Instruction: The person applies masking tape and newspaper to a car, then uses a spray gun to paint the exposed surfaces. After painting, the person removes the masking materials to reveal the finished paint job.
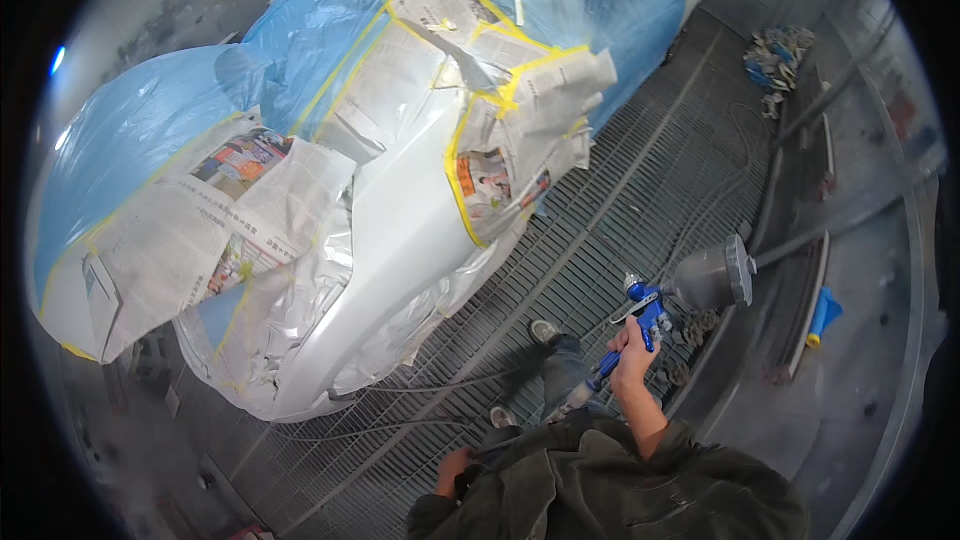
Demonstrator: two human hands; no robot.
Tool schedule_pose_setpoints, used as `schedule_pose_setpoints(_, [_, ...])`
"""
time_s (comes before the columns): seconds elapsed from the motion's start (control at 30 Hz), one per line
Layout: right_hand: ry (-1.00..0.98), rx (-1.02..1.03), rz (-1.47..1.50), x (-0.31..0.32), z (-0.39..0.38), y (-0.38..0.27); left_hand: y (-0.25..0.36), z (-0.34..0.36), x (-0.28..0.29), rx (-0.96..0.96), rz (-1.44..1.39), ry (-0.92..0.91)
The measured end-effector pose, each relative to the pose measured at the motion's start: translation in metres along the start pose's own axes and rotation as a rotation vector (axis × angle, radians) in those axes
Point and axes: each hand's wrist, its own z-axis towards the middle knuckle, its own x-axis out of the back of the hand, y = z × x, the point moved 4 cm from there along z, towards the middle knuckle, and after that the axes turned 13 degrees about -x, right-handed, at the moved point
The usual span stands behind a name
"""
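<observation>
My right hand [630, 358] is wrapped around the handle of a blue paint spray gun [650, 318], off to the right of the car. A cloudy cup with a grey lid [712, 275] is fixed to the gun. Low in the picture, my left hand [455, 467] is closed close to my body; what it holds is hidden. Ahead on the left stands a car with a bare, pale silver-white body panel [398, 202]. Newspaper [395, 75], yellow tape [462, 165] and blue plastic film [160, 105] mask the parts around that panel. The gun is apart from the car.
Dark floor grating [610, 210] runs beneath the car and my feet. An air hose [400, 427] crosses it at the lower left. Crumpled paper and plastic [778, 60] lie at the far right. A blue roll [824, 316] sits by the right wall.
</observation>
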Motion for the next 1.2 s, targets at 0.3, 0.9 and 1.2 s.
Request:
schedule_pose_setpoints(0.3, [0.088,0.142,0.058,0.08,-0.095,-0.014,-0.124,-0.166,-0.034,0.209,0.079,-0.294])
schedule_pose_setpoints(0.9, [-0.258,0.255,-0.318,0.079,-0.096,-0.092,-0.14,-0.103,-0.185,0.251,-0.086,-0.026])
schedule_pose_setpoints(1.2, [-0.386,0.131,-0.31,0.094,-0.079,-0.055,-0.065,-0.124,-0.13,0.139,-0.109,0.16])
